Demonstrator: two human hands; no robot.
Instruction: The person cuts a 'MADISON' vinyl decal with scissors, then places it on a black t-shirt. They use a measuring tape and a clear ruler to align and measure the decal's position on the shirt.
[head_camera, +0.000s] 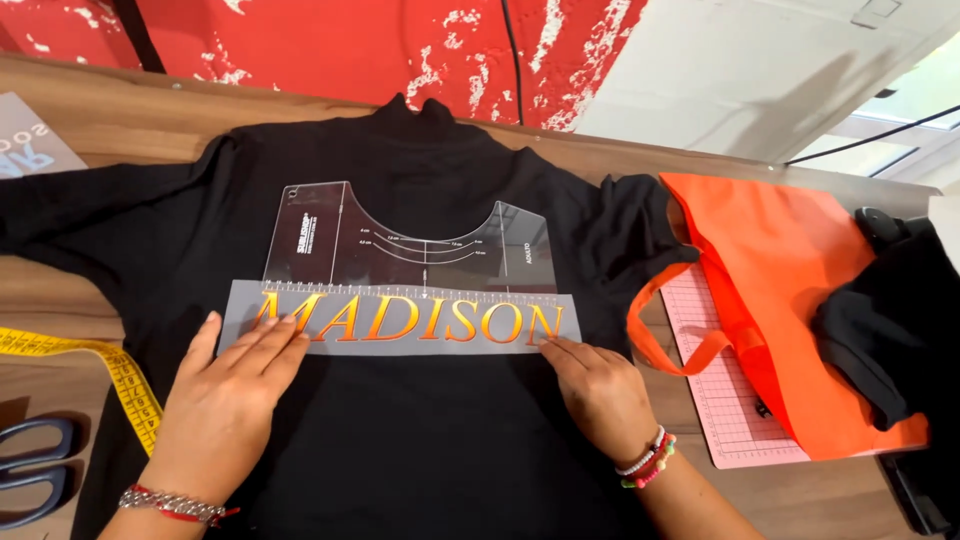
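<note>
We see both hands lying flat and open, holding nothing, pressed down on a long grey transfer strip with orange-gold lettering (400, 318) that lies across the chest of a black long-sleeved fabric top (420, 440) spread on a brown wooden table (90, 120).

The left hand (228, 400) has its fingers spread over the strip's left end, the fingertips covering the first letter; a chain bracelet with a red thread (175, 503) sits at that wrist. The right hand (598, 392) touches the strip's lower right corner with its fingertips only, the palm resting on the black cloth below; beaded bracelets in white, pink and green (648, 462) circle that wrist.

Just beyond the fingers of both hands, touching the strip's upper edge, lies a clear plastic alignment ruler with a curved neckline cut-out (400, 240), its top reaching towards the collar of the top. The strip sits between the two hands, level with the ruler's straight edge.

Out past the left hand, a yellow measuring tape (120, 375) trails across the table beside the garment, and nearer the table's edge lie scissors with grey handles (35, 465). Out past the right hand, well apart from it, an orange fabric tote bag (790, 290) rests on a pink gridded cutting mat (720, 400), with a bundle of black cloth (890, 330) on top of the bag. Behind the table rises a red wall with flaking paint (350, 45).
</note>
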